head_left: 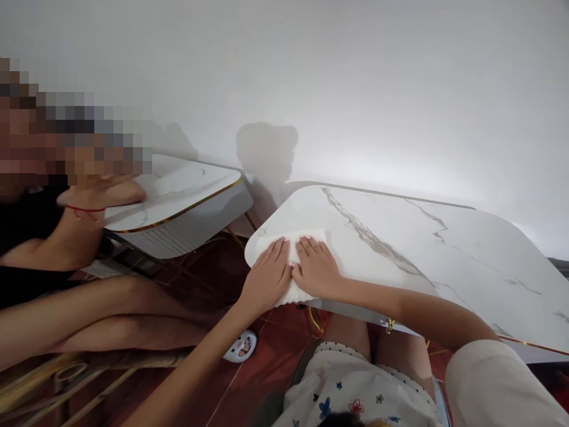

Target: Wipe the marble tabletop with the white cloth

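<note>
"Your flower-print clothing is closest, by the near side of the marbled desk. What's the largest thing you face?"

"You have the pale wall behind the desk, then red floor tiles below it. Next comes the desk itself, white with grey-brown veins, stretching off to your right."

"And past its left end?"

"Left of the desk you can see a second desk, also marble-patterned, with a gold-coloured rim. Farther left of your desk sits another person, one arm at the second desk."

"Where's your white cloth?"

"Spread on the desk's left end, its wavy border at the near rim."

"How is your grip?"

"Uncurled: your left hand and right hand lie flat on the cloth, fingers extended, thumbs close together."

"Anything smaller?"

"Below the desk's left end, you have a white object with a cartoon face; left of the desk, a red bracelet on the other person's wrist; under the desk's near edge, a gold-coloured knob."
</note>
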`<state>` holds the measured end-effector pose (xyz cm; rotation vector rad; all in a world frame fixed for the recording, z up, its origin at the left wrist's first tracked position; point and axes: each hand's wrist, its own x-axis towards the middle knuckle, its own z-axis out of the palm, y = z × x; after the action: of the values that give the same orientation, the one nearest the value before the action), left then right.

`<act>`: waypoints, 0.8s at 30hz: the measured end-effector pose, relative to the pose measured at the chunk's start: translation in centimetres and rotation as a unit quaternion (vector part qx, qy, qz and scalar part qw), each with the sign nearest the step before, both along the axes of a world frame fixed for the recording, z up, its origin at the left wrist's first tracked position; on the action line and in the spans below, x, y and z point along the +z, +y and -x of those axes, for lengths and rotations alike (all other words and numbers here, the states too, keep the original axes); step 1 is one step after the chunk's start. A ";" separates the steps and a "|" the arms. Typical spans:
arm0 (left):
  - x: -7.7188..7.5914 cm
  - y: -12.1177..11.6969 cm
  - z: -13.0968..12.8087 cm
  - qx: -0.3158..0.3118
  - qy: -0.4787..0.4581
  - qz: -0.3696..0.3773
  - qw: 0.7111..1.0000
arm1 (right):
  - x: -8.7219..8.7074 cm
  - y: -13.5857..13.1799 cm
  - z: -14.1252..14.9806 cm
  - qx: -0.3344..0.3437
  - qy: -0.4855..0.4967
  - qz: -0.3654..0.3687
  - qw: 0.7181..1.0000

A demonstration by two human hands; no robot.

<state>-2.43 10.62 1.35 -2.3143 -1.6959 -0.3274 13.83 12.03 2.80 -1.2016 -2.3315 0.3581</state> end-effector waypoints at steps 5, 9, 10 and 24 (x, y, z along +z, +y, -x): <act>0.1 3.3 -2.1 -0.019 0.005 0.028 0.999 | -0.3 2.1 -1.9 -0.031 -0.014 0.006 0.999; 0.8 7.7 -3.2 -0.043 -0.004 0.053 0.998 | -0.4 5.8 -2.6 -0.059 -0.036 -0.015 0.998; 1.0 8.8 -3.5 -0.047 -0.014 0.058 0.997 | -0.5 6.8 -2.8 -0.065 -0.038 -0.025 0.997; 0.7 23.0 -3.9 -0.097 -0.138 0.062 0.984 | -0.5 20.0 -2.8 -0.126 -0.042 0.005 0.991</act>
<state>1.43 33.62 2.09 -2.6376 -1.6533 -0.6240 16.63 31.98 2.27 -1.5217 -2.2127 0.2339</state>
